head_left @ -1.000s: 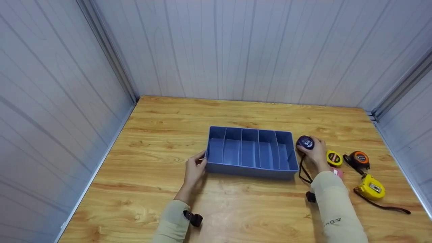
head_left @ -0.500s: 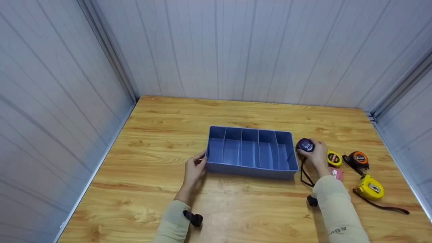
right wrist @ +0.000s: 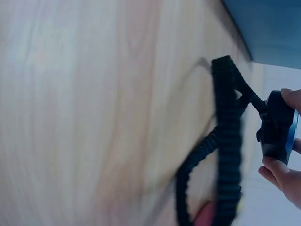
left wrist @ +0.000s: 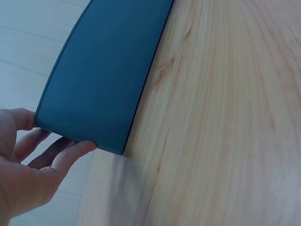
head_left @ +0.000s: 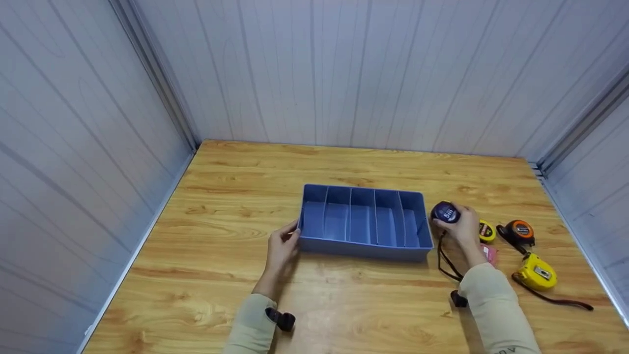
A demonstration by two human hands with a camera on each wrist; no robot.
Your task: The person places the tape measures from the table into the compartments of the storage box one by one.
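A blue-grey divided box (head_left: 363,250) with several compartments lies on the wooden table. My left hand (head_left: 282,247) holds its left end; in the left wrist view, a digit reaches the rim and other fingers lie against the end wall (left wrist: 70,134). Just off the box's right end, my right hand (head_left: 463,227) grips a dark round tape measure (head_left: 445,212) marked 5m. From it hangs a black wrist strap (head_left: 444,260), seen large and blurred in the right wrist view, where thumb and fingers pinch the case (right wrist: 277,127).
Right of my right hand lie a small yellow tape measure (head_left: 486,231), a partly covered pink item (head_left: 489,253), a black-and-orange tape measure (head_left: 521,232) and a larger yellow tape measure (head_left: 539,273) with a dark strap. Panelled walls (head_left: 339,73) border the table.
My right hand has shifted slightly right and nearer with the dark tape measure, its strap trailing below. My left hand stays at the box's left end.
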